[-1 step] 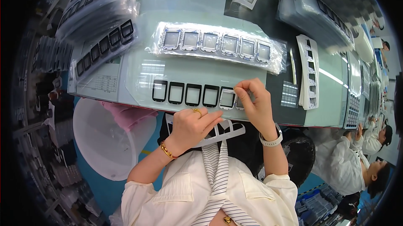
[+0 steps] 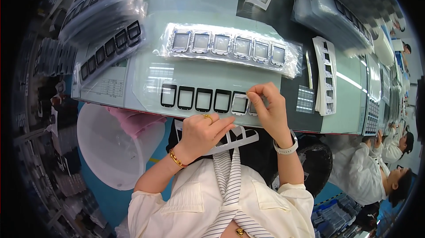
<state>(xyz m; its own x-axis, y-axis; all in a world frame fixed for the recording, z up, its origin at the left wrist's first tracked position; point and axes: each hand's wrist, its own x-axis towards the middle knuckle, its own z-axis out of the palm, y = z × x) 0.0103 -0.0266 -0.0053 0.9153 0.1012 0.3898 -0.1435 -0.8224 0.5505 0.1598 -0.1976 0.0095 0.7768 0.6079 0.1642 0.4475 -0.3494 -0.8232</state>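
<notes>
A row of black rectangular frames [image 2: 203, 100] lies along the near edge of the glass-topped table. Toward the row's right end, one frame carries a white border [image 2: 239, 105]. At its upper right corner, thumb and index finger of my right hand [image 2: 270, 107] are pinched together; whatever sits between them is too small to make out. My right hand partly covers another piece beside it. My left hand [image 2: 201, 134] has its index and middle fingers stretched out, tips near the white-bordered frame's lower edge. Below that hand hangs a white cut-out strip [image 2: 245, 139], partly hidden by it.
Beyond the row lies a clear plastic sheet [image 2: 283, 66] with several white-edged frames. Bagged stacks of frames stand at left [image 2: 104, 14] and right [image 2: 327, 14]. White cut-out strips [image 2: 325, 76] and a slim pale tool [image 2: 308, 70] lie at right. A white bin [image 2: 106, 149] stands below left.
</notes>
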